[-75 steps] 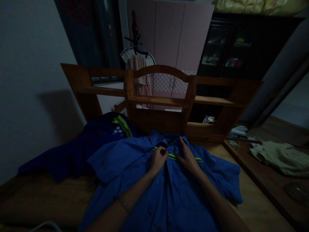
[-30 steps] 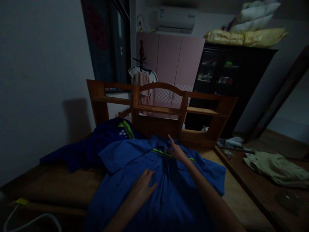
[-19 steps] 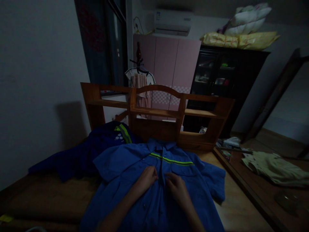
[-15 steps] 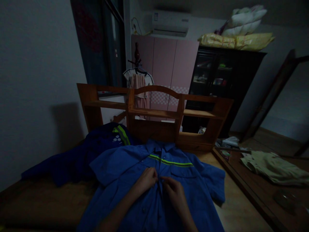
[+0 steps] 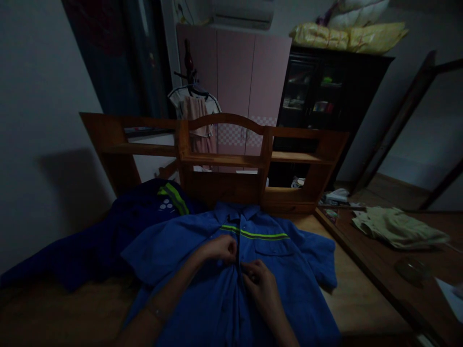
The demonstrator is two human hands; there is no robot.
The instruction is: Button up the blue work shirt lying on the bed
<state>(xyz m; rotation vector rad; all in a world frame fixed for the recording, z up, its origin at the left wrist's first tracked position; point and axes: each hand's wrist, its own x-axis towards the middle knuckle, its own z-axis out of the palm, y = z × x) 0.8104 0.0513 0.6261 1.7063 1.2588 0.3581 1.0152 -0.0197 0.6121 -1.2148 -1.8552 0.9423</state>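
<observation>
A blue short-sleeved work shirt [image 5: 282,274] lies front side up on the wooden surface, its collar toward the headboard-like shelf. A yellow-green reflective stripe crosses its chest. My left hand [image 5: 224,248] is closed on the front edge of the shirt, just below the stripe. Slightly lower and to the right, my right hand [image 5: 259,279] pinches the other side of the front opening. Fabric bunches into folds between and below both hands. The exact bit of cloth or button in the fingertips is too dark to make out.
A dark blue garment [image 5: 133,217] with a reflective stripe lies heaped on the left. Behind the shirt stands a wooden shelf unit [image 5: 224,159]. To the right are a folded pale green cloth [image 5: 394,226] and a round glass dish [image 5: 412,270] on a brown surface.
The view has tipped down and shifted slightly right. Both hands stay at the shirt's front opening; the left hand now sits a little higher than the right, and the cloth below is more gathered.
</observation>
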